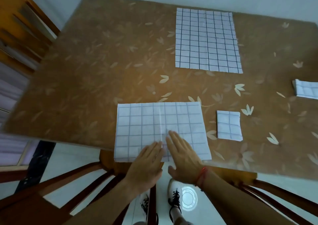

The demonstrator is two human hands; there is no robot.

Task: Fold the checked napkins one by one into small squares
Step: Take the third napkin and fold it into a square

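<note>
A white napkin with blue checks (149,121), folded into a wide rectangle, lies at the near edge of the table (89,70). My left hand (148,163) and my right hand (182,154) rest flat on its near middle, side by side, fingers stretched and pointing away from me. Neither hand grips anything. An unfolded checked napkin (206,39) lies flat at the far side. A small folded square (228,125) sits to the right of the near napkin. Another folded napkin (306,89) is cut off by the right frame edge.
The table carries a brown cloth with pale leaf prints. Wooden chair backs (86,181) stand below the near edge on both sides. A wooden door or cabinet (19,27) is at the far left. My shoes (175,195) show on the white floor.
</note>
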